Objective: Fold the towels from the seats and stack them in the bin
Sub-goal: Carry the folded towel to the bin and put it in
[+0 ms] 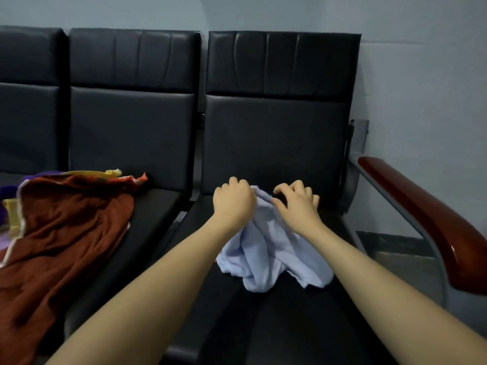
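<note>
A crumpled pale blue towel [266,251] lies on the right black seat [276,320]. My left hand [233,200] grips the towel's far edge in a closed fist. My right hand [296,202] is just to the right of it, fingers curled over the same far edge; thumb and forefinger are close to the cloth, and whether they pinch it I cannot tell. A rust-red towel [60,233] lies spread over the middle seat [158,206], on top of yellow [113,172] and purple [5,192] cloths. No bin is in view.
The row of black padded seats stands against a pale wall. A red-brown wooden armrest [427,219] on a metal frame borders the right seat. A gap runs between the middle and right seats.
</note>
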The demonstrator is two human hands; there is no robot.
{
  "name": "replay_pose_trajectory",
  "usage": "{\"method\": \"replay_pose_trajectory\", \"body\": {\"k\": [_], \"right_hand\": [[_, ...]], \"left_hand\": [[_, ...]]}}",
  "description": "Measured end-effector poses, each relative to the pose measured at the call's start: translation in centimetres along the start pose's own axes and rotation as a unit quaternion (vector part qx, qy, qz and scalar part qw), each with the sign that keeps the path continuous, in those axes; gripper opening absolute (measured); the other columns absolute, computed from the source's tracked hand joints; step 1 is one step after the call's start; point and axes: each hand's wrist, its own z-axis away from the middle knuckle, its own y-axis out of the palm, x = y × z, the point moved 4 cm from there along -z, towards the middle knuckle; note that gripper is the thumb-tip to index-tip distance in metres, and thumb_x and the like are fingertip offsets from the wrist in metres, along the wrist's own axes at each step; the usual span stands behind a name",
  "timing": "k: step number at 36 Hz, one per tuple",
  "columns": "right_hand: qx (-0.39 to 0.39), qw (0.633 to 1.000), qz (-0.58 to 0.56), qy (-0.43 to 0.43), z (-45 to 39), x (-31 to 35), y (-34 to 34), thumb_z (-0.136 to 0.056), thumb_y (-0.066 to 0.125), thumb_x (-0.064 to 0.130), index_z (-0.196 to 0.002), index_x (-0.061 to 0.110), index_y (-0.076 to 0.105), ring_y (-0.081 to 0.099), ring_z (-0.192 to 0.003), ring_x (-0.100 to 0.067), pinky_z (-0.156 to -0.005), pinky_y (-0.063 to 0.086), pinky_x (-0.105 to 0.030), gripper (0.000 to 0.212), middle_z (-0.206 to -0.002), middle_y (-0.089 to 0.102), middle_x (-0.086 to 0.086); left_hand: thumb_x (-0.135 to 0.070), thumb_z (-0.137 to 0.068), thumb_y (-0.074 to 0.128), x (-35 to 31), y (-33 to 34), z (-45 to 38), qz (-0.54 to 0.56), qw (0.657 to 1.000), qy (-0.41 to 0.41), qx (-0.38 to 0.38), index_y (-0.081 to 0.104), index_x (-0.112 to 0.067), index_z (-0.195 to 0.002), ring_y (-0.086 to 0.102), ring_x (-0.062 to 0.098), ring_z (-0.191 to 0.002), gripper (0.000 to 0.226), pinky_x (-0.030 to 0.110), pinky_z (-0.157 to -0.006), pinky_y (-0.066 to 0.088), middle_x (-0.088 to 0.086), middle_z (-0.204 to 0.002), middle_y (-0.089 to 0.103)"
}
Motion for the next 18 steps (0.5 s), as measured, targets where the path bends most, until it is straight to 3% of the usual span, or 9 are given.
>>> {"method": "replay_pose_trajectory", "body": {"k": [4, 6, 8, 14, 18], "right_hand": [[0.089, 0.994, -0.059, -0.037, 1.3, -0.1, 2.2, -0.094, 0.052, 0.027, -0.108, 0.024, 0.053, 0.049, -0.096, -0.018, -0.089, 0.035, -0.033, 0.014, -0.097, 0.046, 0.007], [0.142, 0.983, -0.109, -0.027, 2.2, -0.5, 2.8, -0.092, 0.055, 0.027, -0.094, 0.021, 0.051, 0.056, -0.085, -0.023, -0.083, 0.045, -0.041, 0.008, -0.088, 0.056, 0.001], [0.183, 0.975, -0.126, -0.01, 3.1, -1.2, 3.3, -0.091, 0.055, 0.032, -0.087, 0.019, 0.046, 0.059, -0.079, -0.027, -0.074, 0.049, -0.045, 0.016, -0.085, 0.059, -0.003], [0.223, 0.972, 0.045, -0.054, 5.6, -3.4, 3.9, -0.078, 0.054, 0.059, -0.08, 0.028, 0.043, 0.055, -0.073, -0.013, -0.066, 0.044, -0.032, 0.033, -0.076, 0.057, 0.009], [0.24, 0.963, 0.099, -0.073, 6.2, -4.2, 4.0, -0.08, 0.053, 0.05, -0.082, 0.026, 0.052, 0.057, -0.08, -0.018, -0.077, 0.047, -0.035, 0.024, -0.08, 0.06, 0.008]], "left_hand": [[-0.016, -0.099, 0.035, 2.1, 1.9, 1.3, -0.015, 0.998, -0.04, 0.039, 0.055, -0.005, -0.104, 0.055, 0.031, -0.103, 0.024, 0.034, -0.082, 0.034, 0.011, -0.113, 0.056], [-0.014, -0.097, 0.036, 2.7, 2.6, 1.8, -0.031, 0.997, -0.052, 0.05, 0.057, -0.006, -0.105, 0.053, 0.031, -0.106, 0.024, 0.034, -0.086, 0.034, 0.011, -0.114, 0.057], [-0.012, -0.096, 0.037, 2.9, 3.1, 2.3, -0.039, 0.996, -0.052, 0.066, 0.056, -0.005, -0.107, 0.051, 0.03, -0.108, 0.023, 0.033, -0.087, 0.034, 0.011, -0.115, 0.056], [-0.009, -0.095, 0.045, 1.6, 4.0, 3.8, 0.012, 0.995, -0.033, 0.095, 0.044, -0.006, -0.111, 0.059, 0.029, -0.097, 0.017, 0.03, -0.069, 0.036, 0.012, -0.112, 0.055], [-0.013, -0.096, 0.042, 0.2, 4.2, 4.3, 0.007, 0.996, -0.011, 0.086, 0.044, -0.006, -0.113, 0.059, 0.028, -0.095, 0.018, 0.029, -0.068, 0.033, 0.011, -0.112, 0.056]]}}
